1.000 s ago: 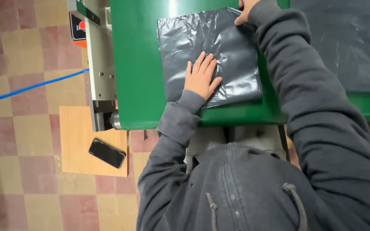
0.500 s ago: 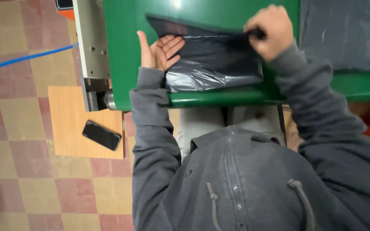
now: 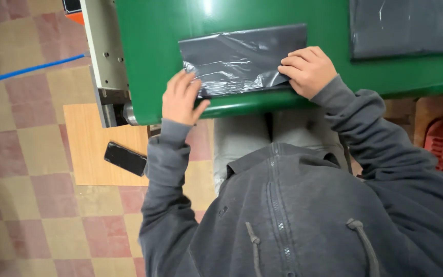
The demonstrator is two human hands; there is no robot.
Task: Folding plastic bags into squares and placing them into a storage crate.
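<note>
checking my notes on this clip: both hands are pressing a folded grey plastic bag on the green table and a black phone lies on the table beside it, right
Not quite. The left hand and right hand do press the folded grey plastic bag on the green table, but the black phone lies on a wooden board on the floor, not on the table. The head view shows it.

Workshop: green machine table [image 3: 170, 51], tiled floor [image 3: 21, 195].

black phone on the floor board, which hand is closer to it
Left. The left hand presses the folded grey plastic bag at its left end, above the black phone. The right hand is at the bag's far right end.
</note>
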